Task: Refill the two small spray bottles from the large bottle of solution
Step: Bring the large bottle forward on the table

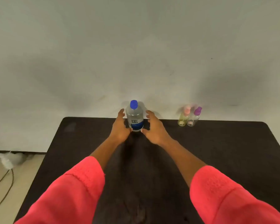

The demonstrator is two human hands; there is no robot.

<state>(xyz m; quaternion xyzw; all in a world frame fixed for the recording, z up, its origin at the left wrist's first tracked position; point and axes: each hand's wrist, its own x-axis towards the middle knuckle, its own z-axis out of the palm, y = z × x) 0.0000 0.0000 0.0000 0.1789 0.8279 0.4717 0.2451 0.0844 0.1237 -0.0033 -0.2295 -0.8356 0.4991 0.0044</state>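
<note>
A large clear bottle [134, 118] with a blue cap and a blue-and-white label stands upright near the far edge of the dark table [217, 151]. My left hand [120, 127] is at its left side and my right hand [153, 128] at its right, fingers spread, thumbs near the bottle's base. Whether the fingers touch the bottle is unclear. Two small spray bottles stand side by side at the far right: a yellowish one with a pink cap [183, 118] and a clear one with a purple cap [194, 118].
A pale wall rises right behind the table's far edge. On the floor at the left lie a white adapter [6, 160] and dark cables [5, 188]. Red sleeves cover both forearms.
</note>
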